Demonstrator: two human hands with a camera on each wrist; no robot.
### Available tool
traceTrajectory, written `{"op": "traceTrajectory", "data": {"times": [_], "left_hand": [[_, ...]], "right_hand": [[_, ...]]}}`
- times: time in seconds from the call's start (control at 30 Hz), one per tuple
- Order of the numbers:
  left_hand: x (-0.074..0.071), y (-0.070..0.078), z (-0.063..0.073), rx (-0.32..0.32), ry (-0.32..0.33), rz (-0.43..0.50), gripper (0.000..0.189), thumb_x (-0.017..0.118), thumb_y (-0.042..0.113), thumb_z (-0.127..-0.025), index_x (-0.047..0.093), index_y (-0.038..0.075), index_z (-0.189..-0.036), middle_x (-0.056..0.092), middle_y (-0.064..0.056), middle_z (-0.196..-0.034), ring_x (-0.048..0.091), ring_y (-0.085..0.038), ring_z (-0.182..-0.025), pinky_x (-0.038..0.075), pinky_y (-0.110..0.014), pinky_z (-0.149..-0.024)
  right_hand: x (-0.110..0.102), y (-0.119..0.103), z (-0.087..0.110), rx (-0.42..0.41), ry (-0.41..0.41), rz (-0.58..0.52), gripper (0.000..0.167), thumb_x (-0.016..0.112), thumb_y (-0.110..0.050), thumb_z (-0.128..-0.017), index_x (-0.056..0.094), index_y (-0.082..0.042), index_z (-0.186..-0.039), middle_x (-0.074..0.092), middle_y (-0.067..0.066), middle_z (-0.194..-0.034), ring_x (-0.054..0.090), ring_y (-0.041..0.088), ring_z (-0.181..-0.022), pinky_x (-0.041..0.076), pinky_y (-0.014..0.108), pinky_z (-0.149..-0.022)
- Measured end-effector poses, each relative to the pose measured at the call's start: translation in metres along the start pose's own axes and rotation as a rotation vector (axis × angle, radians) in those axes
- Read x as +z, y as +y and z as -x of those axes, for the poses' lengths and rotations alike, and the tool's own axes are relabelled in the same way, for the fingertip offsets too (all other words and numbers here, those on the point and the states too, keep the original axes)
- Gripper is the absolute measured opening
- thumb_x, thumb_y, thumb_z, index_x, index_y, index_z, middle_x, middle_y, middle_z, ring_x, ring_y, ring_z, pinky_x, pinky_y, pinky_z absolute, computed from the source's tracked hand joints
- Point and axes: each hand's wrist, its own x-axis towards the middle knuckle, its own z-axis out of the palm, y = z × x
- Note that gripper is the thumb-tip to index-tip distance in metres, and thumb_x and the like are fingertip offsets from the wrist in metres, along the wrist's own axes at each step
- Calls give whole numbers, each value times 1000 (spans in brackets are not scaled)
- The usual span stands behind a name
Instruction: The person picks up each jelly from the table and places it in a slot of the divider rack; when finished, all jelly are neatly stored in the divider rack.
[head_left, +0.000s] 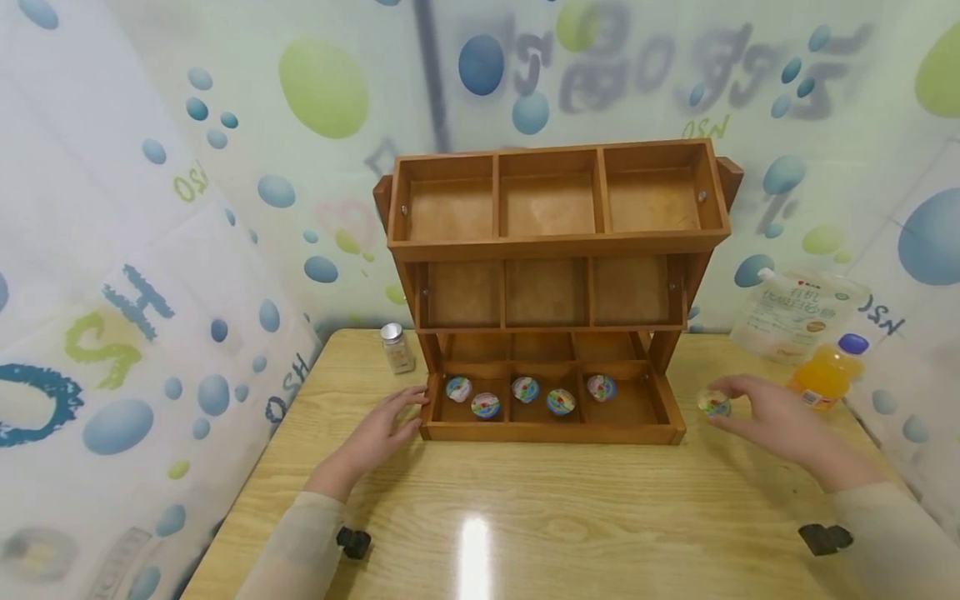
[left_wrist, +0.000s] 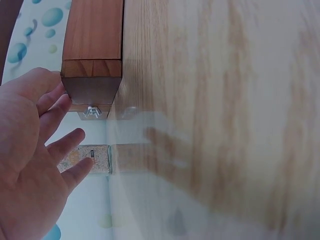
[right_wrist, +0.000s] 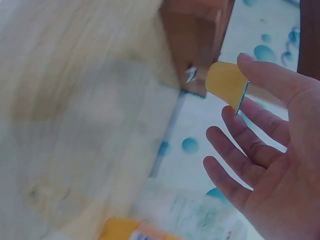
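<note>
My right hand [head_left: 776, 419] pinches a small yellow jelly cup [right_wrist: 225, 84] with a printed lid, between thumb and fingertips. It is held above the table, to the right of a three-tier wooden shelf rack [head_left: 555, 433]. In the rack's bottom tier, two similar cups lie in the left compartment, two in the middle, and a single jelly cup [head_left: 601, 387] in the right one. At the rack's lower left end, my left hand [head_left: 373, 437] touches the wooden side [left_wrist: 92, 67] with its thumb and fingertips, the other fingers loosely extended.
A glass shaker jar [head_left: 397, 348] with a metal lid stands left of the rack. To the right are an orange drink bottle [head_left: 827, 372] with a blue cap and a white spouted pouch [head_left: 798, 312]. A patterned cloth hangs behind and beside the wooden table [head_left: 570, 517].
</note>
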Motion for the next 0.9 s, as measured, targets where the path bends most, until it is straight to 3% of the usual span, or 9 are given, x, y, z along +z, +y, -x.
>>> {"op": "traceTrajectory", "data": {"times": [0.5, 0.9], "left_hand": [[2, -1, -1, 12, 11, -8, 42, 61, 19, -106, 56, 12, -146, 43, -14, -162, 39, -41, -150, 36, -64, -120], [2, -1, -1, 3, 9, -12, 41, 61, 19, -105, 57, 12, -145, 44, -10, -162, 41, -40, -149, 38, -63, -119]], "right_hand": [[8, -51, -38, -134, -4, 35, 46, 84, -28, -88, 69, -7, -126, 71, 12, -114, 68, 37, -106, 58, 56, -89], [33, -55, -64, -257, -67, 94, 40, 88, -16, -81, 73, -4, -117, 73, 11, -113, 69, 32, -103, 59, 51, -88]]}}
